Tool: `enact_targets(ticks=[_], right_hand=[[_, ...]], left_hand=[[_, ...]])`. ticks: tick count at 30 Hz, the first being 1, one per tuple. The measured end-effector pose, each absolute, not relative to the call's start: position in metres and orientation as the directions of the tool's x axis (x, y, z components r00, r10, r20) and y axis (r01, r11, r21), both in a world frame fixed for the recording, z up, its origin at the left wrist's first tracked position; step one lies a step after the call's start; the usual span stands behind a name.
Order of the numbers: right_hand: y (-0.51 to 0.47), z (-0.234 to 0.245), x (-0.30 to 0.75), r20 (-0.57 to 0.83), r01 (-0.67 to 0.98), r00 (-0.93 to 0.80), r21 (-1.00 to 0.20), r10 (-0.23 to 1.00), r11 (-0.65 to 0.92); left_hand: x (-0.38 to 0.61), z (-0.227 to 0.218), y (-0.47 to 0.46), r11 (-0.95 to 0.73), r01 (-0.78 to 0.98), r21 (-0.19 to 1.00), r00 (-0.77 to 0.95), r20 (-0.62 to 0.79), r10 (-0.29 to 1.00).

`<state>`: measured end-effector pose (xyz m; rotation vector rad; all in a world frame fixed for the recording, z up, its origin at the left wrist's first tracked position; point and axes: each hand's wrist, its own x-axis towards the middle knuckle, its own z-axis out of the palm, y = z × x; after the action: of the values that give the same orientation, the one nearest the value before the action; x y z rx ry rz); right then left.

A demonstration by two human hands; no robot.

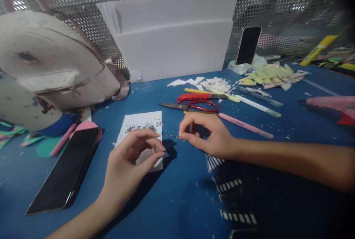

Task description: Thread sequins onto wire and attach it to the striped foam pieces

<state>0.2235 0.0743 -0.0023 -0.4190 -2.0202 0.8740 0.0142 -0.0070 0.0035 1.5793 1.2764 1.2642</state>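
Observation:
My left hand (135, 157) has thumb and fingertips pinched together over the edge of a white paper sheet (126, 120). From that pinch a thin strand (171, 145) runs up toward my right hand (206, 133). Between the right thumb and forefinger sticks out a slim orange-and-dark piece (174, 136), its tip pointing left; whether the strand joins it, I cannot tell. Small multicoloured bits (142, 126) lie scattered on the paper. Behind my right hand rest red-handled scissors (191, 105).
A black phone (66, 172) and a white backpack (63, 61) occupy the left. At the back are white boards (174, 43) and a propped phone (249, 44). Pens (245, 125), white scraps (216, 84), striped strips (238, 216) and a pink glue gun (331, 102) lie around the right side.

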Motion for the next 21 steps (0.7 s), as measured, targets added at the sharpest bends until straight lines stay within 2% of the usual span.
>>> enact_targets(ticks=[11, 16, 21], right_hand=[[0.0753, -0.0029, 0.2218, 0.607, -0.015, -0.596, -0.663, 0.526, 0.748], [0.0746, -0.0057, 0.2215, 0.617, 0.014, -0.662, -0.557, 0.424, 0.831], [0.0742, -0.0076, 0.2215, 0.573, -0.011, -0.772, -0.444, 0.274, 0.896]], left_hand=[[0.0145, 0.0023, -0.0069, -0.312, 0.249, 0.917, 0.040, 0.313, 0.949], [0.0160, 0.0026, -0.0076, -0.298, 0.268, 0.916, 0.052, 0.295, 0.954], [0.0161, 0.0017, -0.0096, -0.208, 0.325, 0.922, 0.123, 0.177, 0.977]])
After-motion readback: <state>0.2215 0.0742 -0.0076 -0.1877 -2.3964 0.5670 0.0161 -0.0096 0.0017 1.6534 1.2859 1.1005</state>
